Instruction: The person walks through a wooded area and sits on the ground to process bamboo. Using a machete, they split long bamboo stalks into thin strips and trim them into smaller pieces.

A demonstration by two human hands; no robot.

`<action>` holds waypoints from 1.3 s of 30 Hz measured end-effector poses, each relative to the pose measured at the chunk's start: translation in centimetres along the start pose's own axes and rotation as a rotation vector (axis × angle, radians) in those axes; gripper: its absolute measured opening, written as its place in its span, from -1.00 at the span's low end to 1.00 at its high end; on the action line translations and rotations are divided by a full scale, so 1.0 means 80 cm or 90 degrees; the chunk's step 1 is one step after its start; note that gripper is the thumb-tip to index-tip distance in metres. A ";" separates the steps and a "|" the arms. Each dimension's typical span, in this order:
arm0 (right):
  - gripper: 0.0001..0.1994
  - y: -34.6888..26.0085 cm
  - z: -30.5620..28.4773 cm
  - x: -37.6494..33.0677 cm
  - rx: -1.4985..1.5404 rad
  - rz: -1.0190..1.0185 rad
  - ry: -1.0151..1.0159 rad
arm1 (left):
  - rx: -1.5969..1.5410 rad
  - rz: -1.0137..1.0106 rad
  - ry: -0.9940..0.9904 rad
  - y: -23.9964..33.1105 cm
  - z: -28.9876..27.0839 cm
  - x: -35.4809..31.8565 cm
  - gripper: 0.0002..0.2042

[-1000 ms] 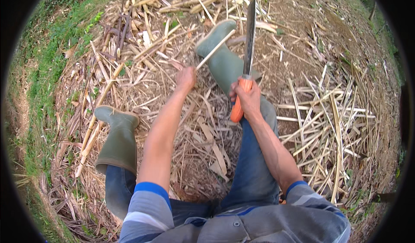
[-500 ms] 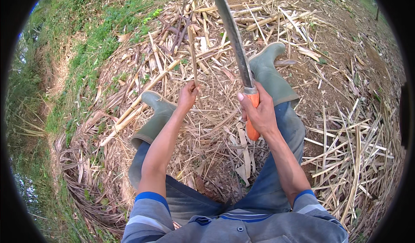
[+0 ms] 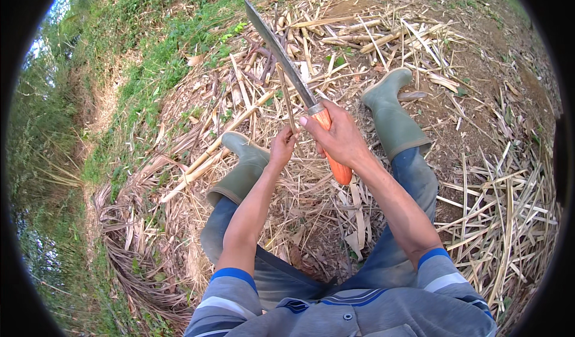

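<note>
Head view: right hand (image 3: 340, 138) clenched round the orange handle (image 3: 333, 152) of a long knife (image 3: 281, 58). The blade runs up and to the left from the fist, dark and worn, tip high over the litter. The butt of the handle sticks out below the palm.

Left hand (image 3: 281, 148) sits just beside the right, fingers pinched on a thin dry stick (image 3: 287, 106). The stick stands nearly upright from the fingers and passes close beside the lower part of the blade; can't tell if they touch.

Both forearms are bare and come up from the lower edge, out of grey sleeves with blue cuffs. Under the arms: blue jeans, legs spread apart. Green rubber boot on the left foot (image 3: 242, 169) sits just below and left of the hands. The other boot (image 3: 392, 115) is up and to the right, near the right hand.

Ground all round is covered in dry stalks (image 3: 497, 217), husks and split cane, pale straw colour. Bare brown soil shows to the right. A grass bank (image 3: 138, 55) runs along the left side and top.
</note>
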State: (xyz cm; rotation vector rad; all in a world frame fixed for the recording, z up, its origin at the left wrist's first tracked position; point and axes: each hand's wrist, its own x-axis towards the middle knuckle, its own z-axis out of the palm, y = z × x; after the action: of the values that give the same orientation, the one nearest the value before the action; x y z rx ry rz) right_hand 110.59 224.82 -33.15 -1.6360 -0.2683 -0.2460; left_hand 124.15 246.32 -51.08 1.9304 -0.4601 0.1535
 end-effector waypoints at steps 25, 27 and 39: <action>-0.63 -0.005 0.000 0.008 0.032 0.049 -0.038 | 0.053 -0.015 0.002 0.010 -0.007 -0.005 -0.88; -0.61 -0.006 -0.002 0.008 0.044 0.045 -0.028 | 0.039 -0.005 0.005 0.014 -0.002 -0.006 -0.87; -0.62 -0.012 -0.005 0.008 -0.020 0.038 -0.025 | 0.000 0.008 -0.003 0.003 -0.001 -0.004 -0.88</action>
State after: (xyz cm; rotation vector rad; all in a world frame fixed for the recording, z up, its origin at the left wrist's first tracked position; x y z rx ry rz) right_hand 110.89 224.50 -31.96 -1.6793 -0.2462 -0.1738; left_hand 123.75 246.38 -50.95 1.9295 -0.4752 0.1563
